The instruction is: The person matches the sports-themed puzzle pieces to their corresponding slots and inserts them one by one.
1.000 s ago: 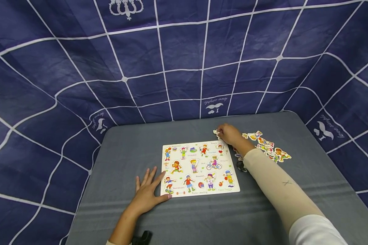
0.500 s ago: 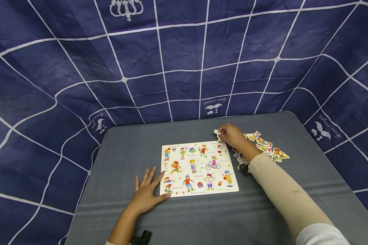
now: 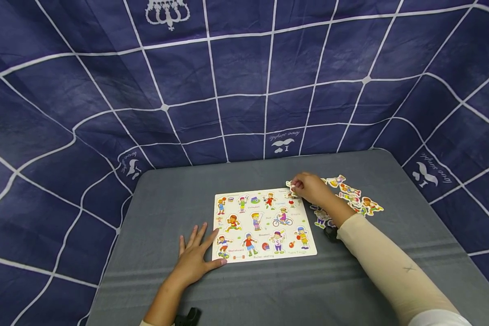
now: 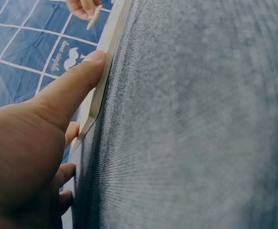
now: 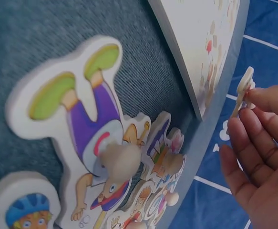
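A white wooden puzzle board [image 3: 246, 228] printed with sports figures lies on the grey cloth. My left hand [image 3: 193, 258] spreads its fingers at the board's left edge. In the left wrist view, the left thumb [image 4: 84, 74] rests along the board's side edge. Over the far right corner, my right hand [image 3: 311, 188] pinches a small white-edged puzzle piece [image 3: 291, 186] between thumb and fingers. The right wrist view shows this puzzle piece [image 5: 243, 90] nearly edge-on, its picture hidden; the other fingers are loosely bent.
Several loose knobbed figure pieces [image 3: 350, 189] lie right of the board, partly under the right forearm. Close to the right wrist camera lies a piece with purple trousers [image 5: 98, 102], knob up. A blue curtain [image 3: 244, 113] with white lines stands behind the table.
My right hand has come slightly nearer with the puzzle piece, from just beyond the board to over its far right corner. The left hand stays in place.
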`<state>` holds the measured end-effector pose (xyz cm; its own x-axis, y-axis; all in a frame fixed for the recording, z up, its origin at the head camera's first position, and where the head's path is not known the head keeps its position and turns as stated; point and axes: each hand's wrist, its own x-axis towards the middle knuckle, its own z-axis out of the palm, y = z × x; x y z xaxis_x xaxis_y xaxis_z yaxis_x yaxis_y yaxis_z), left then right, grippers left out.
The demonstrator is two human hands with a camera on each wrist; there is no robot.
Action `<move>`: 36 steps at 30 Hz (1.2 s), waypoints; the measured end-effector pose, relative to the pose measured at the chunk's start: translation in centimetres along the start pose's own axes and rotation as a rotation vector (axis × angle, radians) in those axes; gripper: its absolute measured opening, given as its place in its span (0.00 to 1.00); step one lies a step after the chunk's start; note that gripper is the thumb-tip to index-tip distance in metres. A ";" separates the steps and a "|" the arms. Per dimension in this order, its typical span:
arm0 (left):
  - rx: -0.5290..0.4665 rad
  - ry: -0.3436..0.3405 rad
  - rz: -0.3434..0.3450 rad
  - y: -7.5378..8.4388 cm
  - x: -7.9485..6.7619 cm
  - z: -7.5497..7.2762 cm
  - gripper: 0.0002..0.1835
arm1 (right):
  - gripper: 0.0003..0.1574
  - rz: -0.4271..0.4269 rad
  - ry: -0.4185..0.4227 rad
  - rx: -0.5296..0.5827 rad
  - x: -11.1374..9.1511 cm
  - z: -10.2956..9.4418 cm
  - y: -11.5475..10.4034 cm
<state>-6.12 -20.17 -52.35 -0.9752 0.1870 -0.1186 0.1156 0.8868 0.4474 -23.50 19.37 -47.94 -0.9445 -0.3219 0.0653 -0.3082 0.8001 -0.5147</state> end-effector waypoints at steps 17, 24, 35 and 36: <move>0.001 0.023 0.022 -0.1 -0.2 0.2 0.53 | 0.04 -0.022 -0.066 -0.011 -1.6 1.1 -0.5; -0.006 0.024 0.028 -0.2 -0.2 0.1 0.53 | 0.04 -0.043 -0.088 -0.018 -1.5 1.8 -0.3; -0.005 0.013 0.023 0.0 -0.1 0.1 0.53 | 0.04 -0.016 -0.081 -0.033 -1.6 2.5 0.0; -0.005 0.018 0.024 0.0 -0.1 0.2 0.53 | 0.04 -0.016 -0.080 -0.032 -1.7 2.6 0.0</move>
<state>-6.00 -20.13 -52.50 -0.9754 0.2006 -0.0915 0.1383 0.8799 0.4545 -21.60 18.60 -50.25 -0.9279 -0.3728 0.0044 -0.3278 0.8101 -0.4861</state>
